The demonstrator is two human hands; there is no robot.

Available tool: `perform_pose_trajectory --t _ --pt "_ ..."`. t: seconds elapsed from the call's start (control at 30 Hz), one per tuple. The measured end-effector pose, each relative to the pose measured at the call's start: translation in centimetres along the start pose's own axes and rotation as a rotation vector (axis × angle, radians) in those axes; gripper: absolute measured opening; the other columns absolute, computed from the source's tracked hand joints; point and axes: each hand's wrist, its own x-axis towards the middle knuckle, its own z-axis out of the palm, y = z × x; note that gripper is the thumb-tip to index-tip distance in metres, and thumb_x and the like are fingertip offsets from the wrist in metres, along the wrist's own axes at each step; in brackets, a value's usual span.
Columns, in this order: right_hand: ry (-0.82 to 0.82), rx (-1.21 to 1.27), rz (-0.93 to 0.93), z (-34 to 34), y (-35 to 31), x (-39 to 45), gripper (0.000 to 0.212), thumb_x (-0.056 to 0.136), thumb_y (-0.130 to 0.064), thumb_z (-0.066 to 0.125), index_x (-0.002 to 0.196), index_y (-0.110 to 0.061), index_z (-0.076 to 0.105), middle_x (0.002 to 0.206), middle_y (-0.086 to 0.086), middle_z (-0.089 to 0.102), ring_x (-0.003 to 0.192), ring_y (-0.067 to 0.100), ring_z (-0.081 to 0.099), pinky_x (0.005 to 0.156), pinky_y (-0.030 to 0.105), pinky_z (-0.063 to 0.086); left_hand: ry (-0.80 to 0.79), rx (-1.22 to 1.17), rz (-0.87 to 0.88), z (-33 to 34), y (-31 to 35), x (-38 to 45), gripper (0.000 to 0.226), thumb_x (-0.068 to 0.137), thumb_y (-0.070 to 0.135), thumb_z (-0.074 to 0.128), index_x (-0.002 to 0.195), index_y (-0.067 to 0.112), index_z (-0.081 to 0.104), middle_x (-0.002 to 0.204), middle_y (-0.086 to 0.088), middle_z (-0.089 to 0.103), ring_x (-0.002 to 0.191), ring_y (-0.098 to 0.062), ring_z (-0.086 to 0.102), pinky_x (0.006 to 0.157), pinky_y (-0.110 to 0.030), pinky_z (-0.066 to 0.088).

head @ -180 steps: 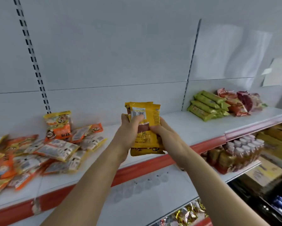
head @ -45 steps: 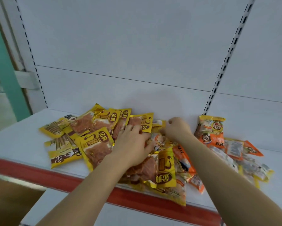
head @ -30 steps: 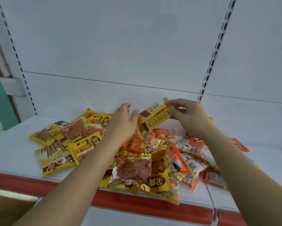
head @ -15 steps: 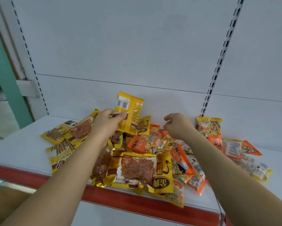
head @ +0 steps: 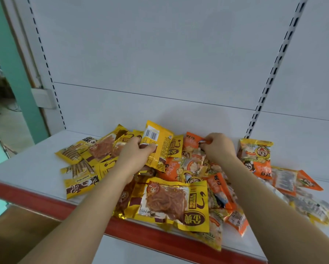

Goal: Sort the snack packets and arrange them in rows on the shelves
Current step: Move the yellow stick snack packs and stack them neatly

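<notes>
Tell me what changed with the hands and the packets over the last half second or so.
The right hand moved onto the pile and now pinches an orange packet; half a second ago it hovered, holding nothing. The left hand still grips the yellow packet, barcode side up, held slightly lower. The big yellow packet at the shelf front and the rest of the pile look unmoved.
</notes>
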Motion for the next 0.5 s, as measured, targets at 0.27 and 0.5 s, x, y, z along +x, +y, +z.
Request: perform_pose_trajectory --t 0.27,0.5 --pt "0.085 -0.206 -0.208 1.2 -1.7 -0.8 0.043 0.098 -0.022 0.052 0.140 -0.017 0.056 0.140 0.010 0.053 0.129 0.032 0.045 0.099 0.042 0.046 0.037 -0.118 -0.075 -0.2 -0.3 0.1 0.036 0.097 0.024 0.068 0.129 0.015 0.054 0.115 -0.003 0.069 0.099 -0.022 0.068 0.066 -0.038 0.059" --pt "-0.259 -0.401 -0.621 4.4 -7.3 -3.2 0.064 0.095 -0.055 0.054 0.153 -0.034 0.035 0.157 0.003 0.037 0.146 0.027 0.030 0.116 0.044 0.031 0.193 -0.108 -0.077 -5.2 -1.9 0.8 0.009 0.096 0.016 0.065 0.100 0.024 0.066 0.102 -0.007 0.075 0.097 -0.032 0.072 0.091 -0.057 0.059"
